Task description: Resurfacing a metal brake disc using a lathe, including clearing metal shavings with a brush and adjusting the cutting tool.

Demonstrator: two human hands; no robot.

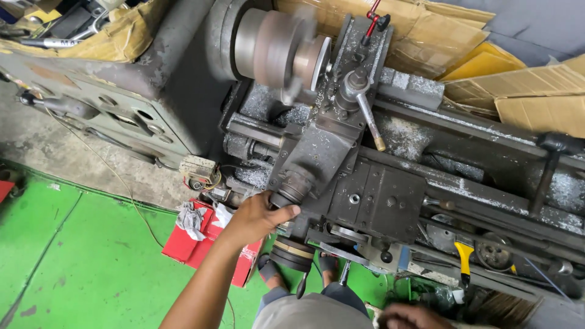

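I look down on a grey metal lathe (378, 201). My left hand (259, 216) is wrapped around the round cross-slide handle (291, 189) at the front of the carriage. The chuck (274, 49) at the top is blurred and carries a round workpiece (314, 61). The tool post (353, 85) with its lever (370, 125) stands just right of the workpiece. My right hand (408, 317) sits low at the bottom edge, blurred, near the apron; whether it holds anything is unclear.
Metal chips cover the lathe bed (402, 131). A red box (201, 244) with a grey rag (192, 219) lies on the green floor (79, 256). Cardboard sheets (524, 91) lie behind the lathe. A yellow-handled tool (464, 259) hangs at the lower right. My sandalled feet (268, 271) are below.
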